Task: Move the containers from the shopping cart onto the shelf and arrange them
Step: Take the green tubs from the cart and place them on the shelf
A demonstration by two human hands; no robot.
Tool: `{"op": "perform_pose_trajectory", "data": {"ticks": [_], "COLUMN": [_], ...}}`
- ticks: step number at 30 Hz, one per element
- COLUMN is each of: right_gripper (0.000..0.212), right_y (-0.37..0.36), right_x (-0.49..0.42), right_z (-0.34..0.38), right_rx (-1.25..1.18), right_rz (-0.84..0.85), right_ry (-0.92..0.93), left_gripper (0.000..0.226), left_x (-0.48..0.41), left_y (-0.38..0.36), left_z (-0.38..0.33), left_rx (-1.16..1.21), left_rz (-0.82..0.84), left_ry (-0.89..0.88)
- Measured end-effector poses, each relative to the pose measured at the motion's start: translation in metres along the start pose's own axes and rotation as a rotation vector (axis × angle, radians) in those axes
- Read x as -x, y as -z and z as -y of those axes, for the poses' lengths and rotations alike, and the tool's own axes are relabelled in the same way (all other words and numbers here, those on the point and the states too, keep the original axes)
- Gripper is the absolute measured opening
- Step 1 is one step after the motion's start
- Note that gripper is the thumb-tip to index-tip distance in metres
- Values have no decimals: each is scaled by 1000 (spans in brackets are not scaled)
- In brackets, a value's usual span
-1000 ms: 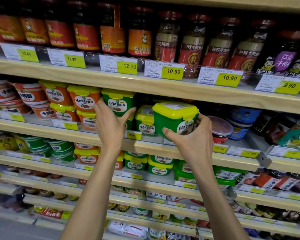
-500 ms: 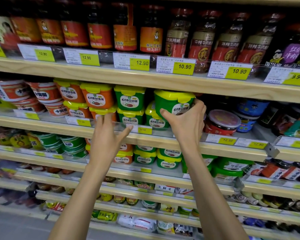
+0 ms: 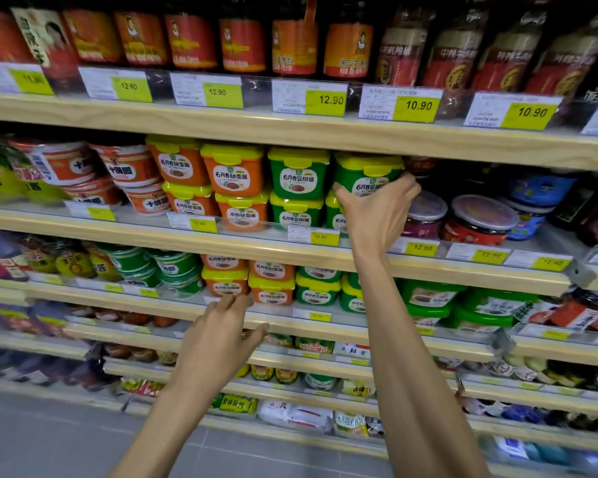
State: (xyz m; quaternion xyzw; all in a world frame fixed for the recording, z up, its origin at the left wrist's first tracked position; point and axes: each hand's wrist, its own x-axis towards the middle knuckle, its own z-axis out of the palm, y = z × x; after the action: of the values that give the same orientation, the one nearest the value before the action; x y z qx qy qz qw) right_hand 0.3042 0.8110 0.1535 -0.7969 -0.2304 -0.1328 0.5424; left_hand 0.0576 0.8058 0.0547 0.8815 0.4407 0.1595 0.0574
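green rectangular plastic tub with a yellow snap lid (image 3: pixel 366 172) is being held on the middle wooden shelf (image 3: pixel 221 244), atop a second green tub of the same kind (image 3: pixel 337 220) and just beside the neighbouring stack of green tubs (image 3: pixel 297 174). it is being grasped from the front by the right hand (image 3: pixel 377 215), thumb at its left corner and fingers curled round its right side; the left hand (image 3: pixel 218 343) is being held low, released and empty. the tub is being presented upright, lid up, label facing outward, and its long axis is being judged to run side to side along the shelf edge. a fall is being risked if it is let go while seated off-centre on the lower lid: it could be tipped forward off the stack, or knocked against the round red jar with a clear lid (image 3: pixel 425 215) just to its right.
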Motion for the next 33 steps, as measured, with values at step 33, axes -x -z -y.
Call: {"op": "perform_pose_trajectory", "data": {"ticks": [33], "right_gripper": [80], "right_y": [56], "right_x": [57], "right_z": [-44], "right_rx": [595], "right_rz": [594], "right_ry": [230], "left_gripper": [51], "left_x": [20], "left_y": [-22], "left_z": [2], "left_rx": [-100], "left_rz": [403], "left_ry": [-112]}}
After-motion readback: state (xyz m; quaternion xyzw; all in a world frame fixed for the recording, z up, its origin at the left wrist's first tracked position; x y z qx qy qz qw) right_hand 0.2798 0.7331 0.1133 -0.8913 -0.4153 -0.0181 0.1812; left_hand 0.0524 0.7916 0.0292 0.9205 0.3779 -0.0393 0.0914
